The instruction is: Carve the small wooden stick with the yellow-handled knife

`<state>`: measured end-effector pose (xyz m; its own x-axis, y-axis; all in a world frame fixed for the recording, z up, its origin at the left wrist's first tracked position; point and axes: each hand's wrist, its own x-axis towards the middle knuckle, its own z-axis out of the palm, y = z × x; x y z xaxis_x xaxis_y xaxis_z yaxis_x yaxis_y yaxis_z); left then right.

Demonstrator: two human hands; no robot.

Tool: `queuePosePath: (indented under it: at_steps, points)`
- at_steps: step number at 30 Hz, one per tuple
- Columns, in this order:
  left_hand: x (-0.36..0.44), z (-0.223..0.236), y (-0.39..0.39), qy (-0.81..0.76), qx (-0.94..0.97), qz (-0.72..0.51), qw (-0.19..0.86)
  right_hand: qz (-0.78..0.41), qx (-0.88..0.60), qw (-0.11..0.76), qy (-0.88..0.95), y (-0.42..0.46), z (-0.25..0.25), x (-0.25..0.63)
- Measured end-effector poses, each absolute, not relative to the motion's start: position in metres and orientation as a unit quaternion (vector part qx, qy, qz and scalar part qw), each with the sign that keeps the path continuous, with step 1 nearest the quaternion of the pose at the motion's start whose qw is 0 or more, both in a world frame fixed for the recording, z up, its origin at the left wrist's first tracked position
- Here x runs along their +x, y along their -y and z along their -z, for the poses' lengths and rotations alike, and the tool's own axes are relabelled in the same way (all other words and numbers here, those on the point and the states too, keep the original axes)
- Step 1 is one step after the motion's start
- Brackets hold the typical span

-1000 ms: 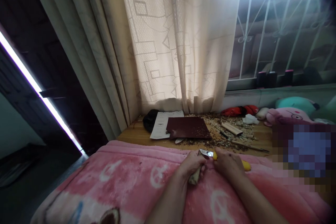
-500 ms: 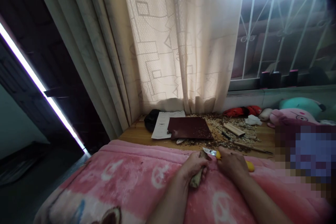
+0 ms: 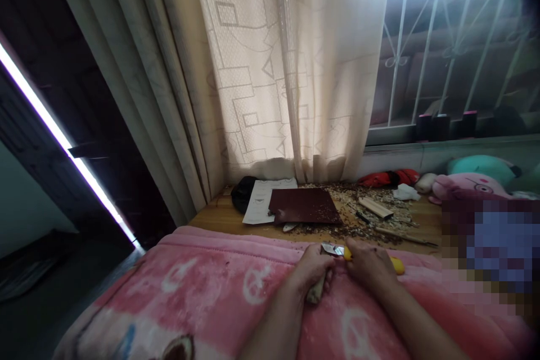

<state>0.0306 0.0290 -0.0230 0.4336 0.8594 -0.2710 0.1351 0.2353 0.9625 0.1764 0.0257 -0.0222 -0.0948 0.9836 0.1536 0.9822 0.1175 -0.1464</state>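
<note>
My left hand [image 3: 313, 271] rests over a pink fleece blanket [image 3: 236, 298] and is shut on a small piece of pale wood [image 3: 315, 293], whose lower end sticks out below my fist. My right hand [image 3: 367, 263] is shut on a utility knife with a yellow handle [image 3: 395, 265]. Its steel blade [image 3: 332, 249] points left and sits against the top of my left hand, close to the wood. Both hands partly hide the knife and the wood, so the blade's exact contact is hidden.
Beyond the blanket, a wooden surface [image 3: 223, 216] is strewn with wood shavings [image 3: 350, 202]. On it lie a dark red sheet [image 3: 304, 206], white paper [image 3: 265, 201], a black pouch [image 3: 243, 194], a wooden block [image 3: 375, 207] and a thin tool [image 3: 405, 237]. Stuffed toys [image 3: 468, 185] sit at right.
The knife blade has moved slightly left, nearer my left hand. The wood in my left hand has tilted a little. The rest of the scene has barely shifted.
</note>
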Motion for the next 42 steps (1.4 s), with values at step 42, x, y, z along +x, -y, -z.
queuePosePath:
  at_steps: [42]
  points:
    - [0.024,0.013,-0.028,-0.418,0.528,-0.249,0.696,0.016,-0.726,0.126,0.675,-0.034,0.021,0.186]
